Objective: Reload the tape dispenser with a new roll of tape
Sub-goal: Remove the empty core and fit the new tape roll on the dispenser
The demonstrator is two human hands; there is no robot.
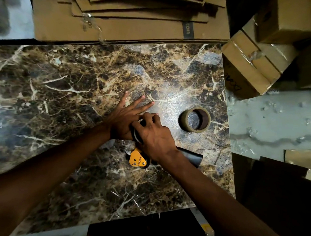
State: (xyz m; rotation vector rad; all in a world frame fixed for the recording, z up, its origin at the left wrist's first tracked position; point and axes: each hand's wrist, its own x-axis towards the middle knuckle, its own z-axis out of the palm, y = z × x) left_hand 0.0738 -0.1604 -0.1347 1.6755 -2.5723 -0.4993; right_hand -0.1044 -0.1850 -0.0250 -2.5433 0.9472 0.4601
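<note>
A tape dispenser [137,158] with an orange plate and a black handle lies on the marble table [60,86], near its middle right. My right hand [156,137] is closed over the dispenser's round spool end, where a pale ring edge shows between my hands. My left hand [128,117] presses against that same end from the left, its fingers spread out flat over the table. A brown tape roll [195,119] lies flat on the table, a short way to the right of my hands, untouched.
Flattened cardboard sheets [129,21] are stacked along the table's far edge. Taped cardboard boxes [255,60] are piled off the table's right side, above a grey floor [276,121]. A dark object sits at the table's near edge.
</note>
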